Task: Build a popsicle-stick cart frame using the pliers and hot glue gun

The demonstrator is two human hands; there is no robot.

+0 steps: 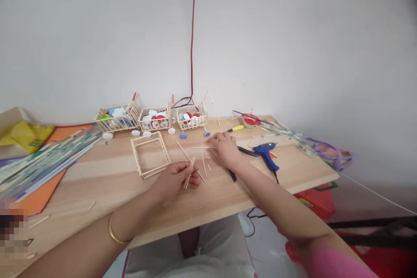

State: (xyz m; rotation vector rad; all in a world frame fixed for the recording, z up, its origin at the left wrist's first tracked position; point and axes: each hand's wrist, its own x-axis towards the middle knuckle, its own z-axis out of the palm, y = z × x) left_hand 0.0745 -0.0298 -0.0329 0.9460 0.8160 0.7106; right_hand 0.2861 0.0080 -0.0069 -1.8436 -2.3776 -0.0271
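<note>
Lettering, dark and too small to read, marks a yellow bag (28,135) at far left; a red container (321,204) below the table's right side carries a yellow-and-green label (305,202), also illegible. Over the pale, wood-grained table (107,191), the left hand (182,176) pinches several thin, straight wooden sticks (190,173) between thumb and fingers. Well apart from it, the right hand (224,150) reaches to the tabletop, fingers bent beside another loose stick (200,147); I cannot tell whether they grip it. Left of the left hand sits an open, box-shaped stick frame (156,171). Behind stand three slatted carts (155,127) on round wheels, heaped with white, red and blue caps. The right forearm partly covers a black tool (248,152); near it lies a blue glue gun (269,153), with a yellow-handled tool (235,129) behind the hand.
</note>
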